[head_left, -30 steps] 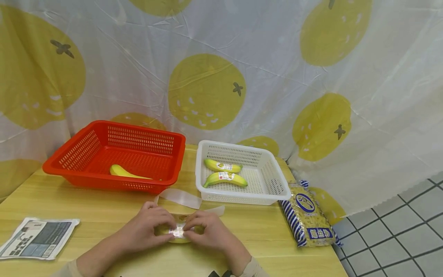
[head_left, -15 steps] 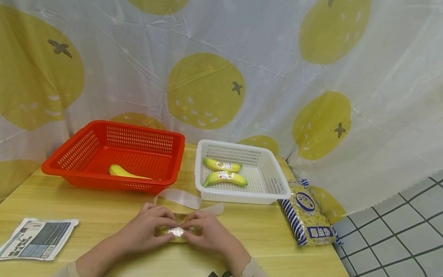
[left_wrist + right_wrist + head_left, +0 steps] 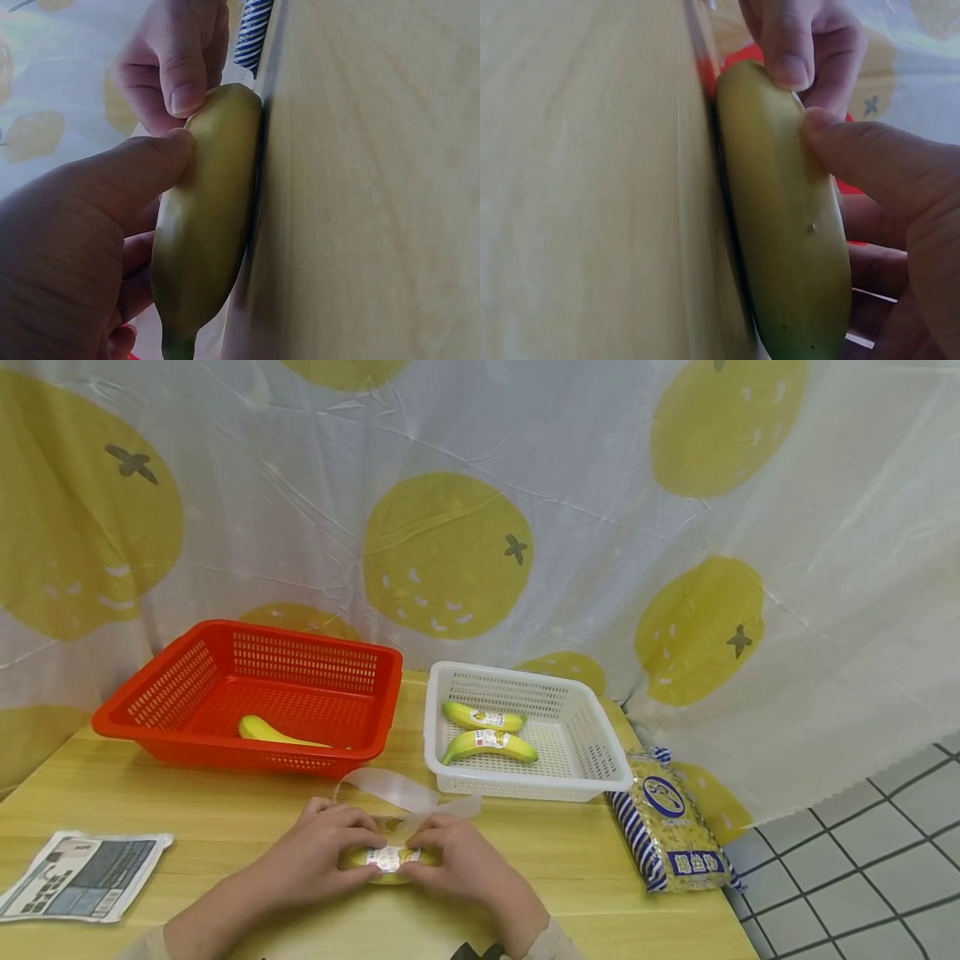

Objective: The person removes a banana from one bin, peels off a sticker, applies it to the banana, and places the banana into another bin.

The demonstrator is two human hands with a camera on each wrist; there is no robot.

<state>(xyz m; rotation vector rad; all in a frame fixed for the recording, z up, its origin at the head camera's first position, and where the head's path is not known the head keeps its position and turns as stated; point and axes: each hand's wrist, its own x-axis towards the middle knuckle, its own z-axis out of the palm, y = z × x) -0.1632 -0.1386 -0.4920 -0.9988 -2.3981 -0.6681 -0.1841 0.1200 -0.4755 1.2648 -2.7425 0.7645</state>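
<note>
A yellow banana [image 3: 389,878] lies sideways low over the wooden table, a white label [image 3: 390,858] wrapped across its middle. My left hand [image 3: 330,847] holds its left part, and my right hand [image 3: 463,864] holds the right part. Both thumbs press the near side of the banana at the label's edges, while the other fingers curl behind it. In the left wrist view the banana [image 3: 210,195] shows its stem end at the bottom. From the right wrist, the banana [image 3: 780,195] has its greenish tip nearest. Whitish translucent strips [image 3: 393,787] lie just beyond the hands.
A red basket [image 3: 247,752] with one banana [image 3: 273,732] stands at the back left. Right of it, a white basket [image 3: 528,788] contains two labelled bananas [image 3: 491,746]. A noodle bag [image 3: 675,835] lies at the right edge, a flat printed packet [image 3: 82,877] at the left.
The hands have drawn slightly apart along the banana, and more of the label shows between the thumbs. A whitish strip behind the right hand has shifted a little to the left.
</note>
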